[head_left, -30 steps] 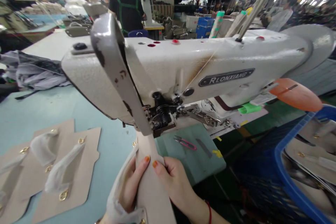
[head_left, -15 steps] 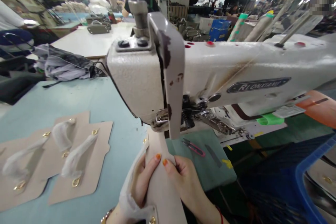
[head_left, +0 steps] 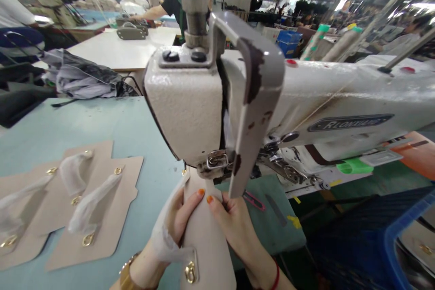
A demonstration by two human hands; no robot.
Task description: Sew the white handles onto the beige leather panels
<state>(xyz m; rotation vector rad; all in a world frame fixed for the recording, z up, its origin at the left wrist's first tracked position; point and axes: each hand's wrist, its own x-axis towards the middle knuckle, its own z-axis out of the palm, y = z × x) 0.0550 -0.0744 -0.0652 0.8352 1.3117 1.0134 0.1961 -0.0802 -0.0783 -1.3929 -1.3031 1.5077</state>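
A long factory hall stretches back under strip lights, with rows of benches and other people at work; one person in a dark top leans over a white table (head_left: 118, 54) at the back. A crumpled grey cloth (head_left: 81, 81) lies at the near edge of that table. In front, a pale blue bench (head_left: 84, 122) carries the big cream sewing machine (head_left: 190, 104), its arm running off to the right, its head facing the viewer and a chipped grey guard (head_left: 254, 95) hanging down its front. Thread cones (head_left: 319, 41) stand behind the arm. A blue crate (head_left: 404, 231) sits low at the right.

On the bench to the left lie flat beige panels (head_left: 102, 208), each with white wrapping and small gold fittings, overlapping one another.

The beige piece (head_left: 204, 235) being worked is long and narrow. Its long axis runs from the person straight away toward the machine, its far end tucked under the head at the needle area, its near end wider, with a gold clasp (head_left: 189, 272) and white wrapping at the left edge.

The left hand (head_left: 176, 222) grips the piece's left side, fingers curled around it. The right hand (head_left: 234, 226) presses on its right side. The two thumbs almost meet on top, just short of the head. Pink snips (head_left: 254, 200) lie on the green plate just right of the hands.
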